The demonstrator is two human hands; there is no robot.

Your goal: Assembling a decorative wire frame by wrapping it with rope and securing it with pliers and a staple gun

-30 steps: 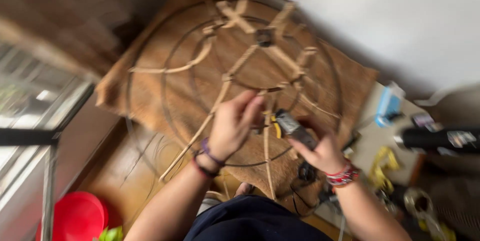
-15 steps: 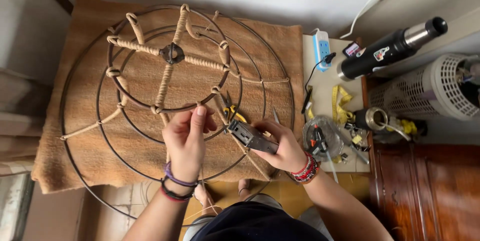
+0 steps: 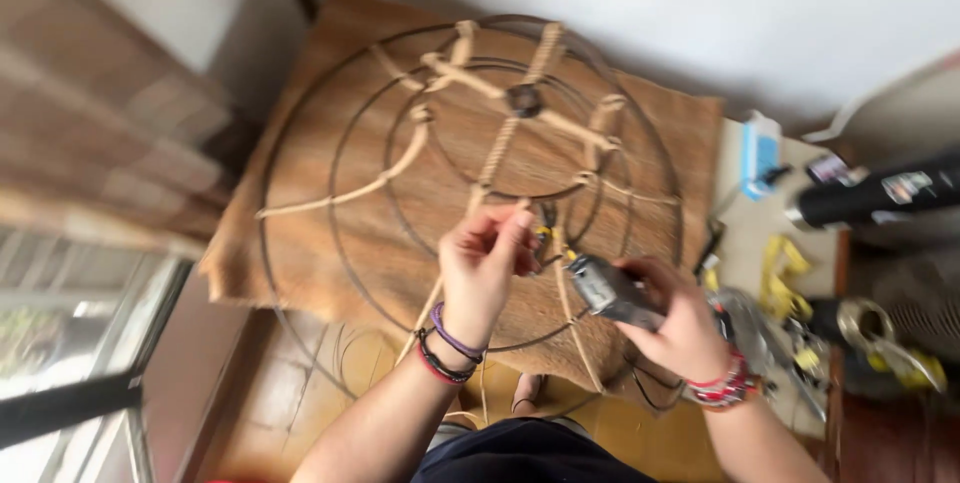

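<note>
gripping grey tool [image 3: 615, 293] beside wire frame [image 3: 330, 213]

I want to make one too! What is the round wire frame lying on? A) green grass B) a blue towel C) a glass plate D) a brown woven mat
D: the round wire frame, partly wrapped with tan cord, lies on a brown woven mat that shows all around its rings.

Light: soft daylight, brightest at the pale wall [image 3: 700, 3] beyond the hands.
Blur: motion smear throughout, heaviest at the left edge.
Sharpest: left hand [image 3: 485, 268], right hand [image 3: 680, 318].
Shadows: faint, diffuse.
</note>
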